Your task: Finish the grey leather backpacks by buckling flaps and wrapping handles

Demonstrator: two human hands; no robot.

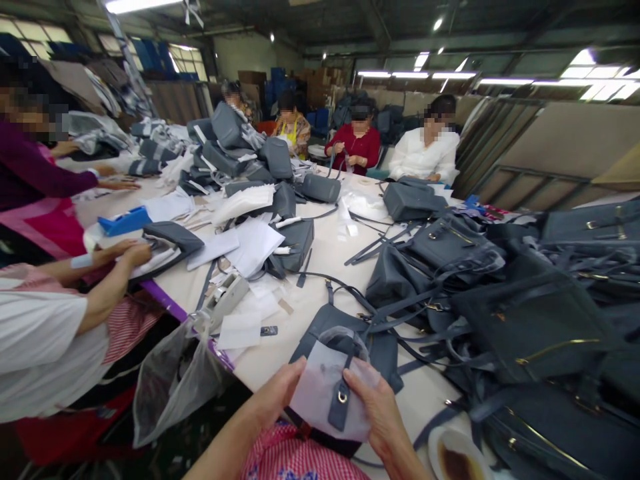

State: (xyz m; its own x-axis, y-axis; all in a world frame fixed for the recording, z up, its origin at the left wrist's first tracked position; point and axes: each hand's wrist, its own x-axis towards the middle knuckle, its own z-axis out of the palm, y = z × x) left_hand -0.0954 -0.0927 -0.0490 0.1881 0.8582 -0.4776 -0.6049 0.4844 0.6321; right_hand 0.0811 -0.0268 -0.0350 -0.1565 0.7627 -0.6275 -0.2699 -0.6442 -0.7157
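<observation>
A dark grey handbag [320,325] lies at the table edge in front of me. Over its near side is a thin white wrapping sheet [311,392]. My left hand [280,392] is closed on the left edge of this sheet. Opposite it, my right hand [373,403] grips the right edge, its thumb pressing beside a grey strap tab [339,412] with a gold-coloured fitting. The tab lies on top of the sheet. Clear plastic wrap surrounds the bag's handle. Most fingers of both hands are hidden beneath the sheet.
Several grey handbags [540,313] are heaped at my right, straps trailing leftward. White papers [253,243] and a tape dispenser [227,297] lie left of centre. A small dish [457,453] with brown contents stands bottom right. Co-workers [353,143] work around the table [340,250].
</observation>
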